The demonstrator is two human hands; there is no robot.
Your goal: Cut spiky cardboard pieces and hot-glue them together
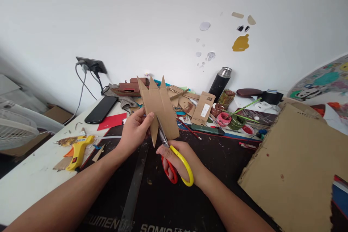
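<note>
The left hand [138, 127] pinches a cardboard piece [160, 105] by its left side, thumb in front, while the right hand [181, 161] grips the scissors [164, 141] by their handles (one loop yellow, the other red). The two hands are near each other but apart. The cardboard is held up over the dark mat [217, 163] on the desk [29, 183], three pointed tips rising along its top, and the scissor blades are at its lower part, just beside a narrow pointed strip hanging down. Below, a metal ruler [136, 185] lies on the mat. To the left is a yellow glue gun [79, 152], near a sheet of red paper [110, 121]; a larger cardboard sheet [293, 166] is at the right, and a black flask [220, 81] leans by the wall [136, 18].
</note>
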